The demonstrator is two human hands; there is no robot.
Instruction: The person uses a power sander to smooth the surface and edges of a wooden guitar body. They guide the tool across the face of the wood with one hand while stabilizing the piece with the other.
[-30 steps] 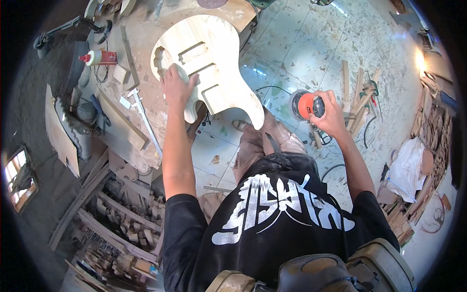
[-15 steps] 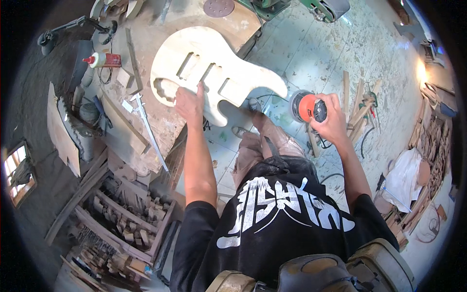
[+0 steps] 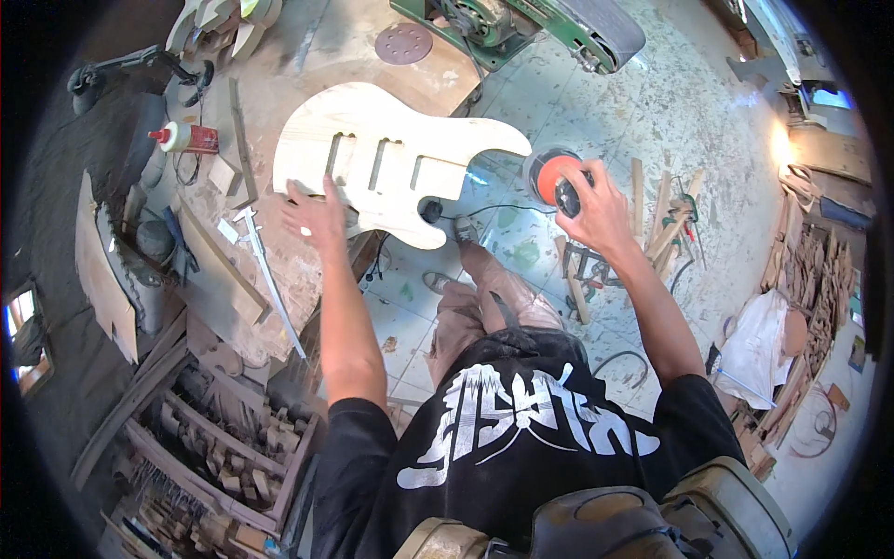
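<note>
A pale wooden electric guitar body (image 3: 400, 130) with several cut-out pockets lies at the corner of the workbench, its horned end jutting over the edge. My left hand (image 3: 317, 216) rests against its near left edge, fingers spread and pointing away from me. Part of the body under that hand is hidden. Off the bench to the right, my right hand (image 3: 596, 210) is wrapped round the top of an orange and black orbital sander (image 3: 556, 177). The sander is held in the air beside the horn tip, tilted, apart from the wood.
On the workbench (image 3: 279, 56) lie a glue bottle (image 3: 191, 138), calipers (image 3: 263, 253), wood strips and a round sanding disc (image 3: 404, 44). A green machine (image 3: 559, 33) stands beyond. Wood sticks (image 3: 663, 210) and a cord (image 3: 507, 207) lie on the floor; a crate of offcuts (image 3: 223, 456) stands lower left.
The guitar body has turned, its horned end swinging away from me. My left hand has loosened and spread its fingers at the edge. The sander has shifted slightly left and up in view.
</note>
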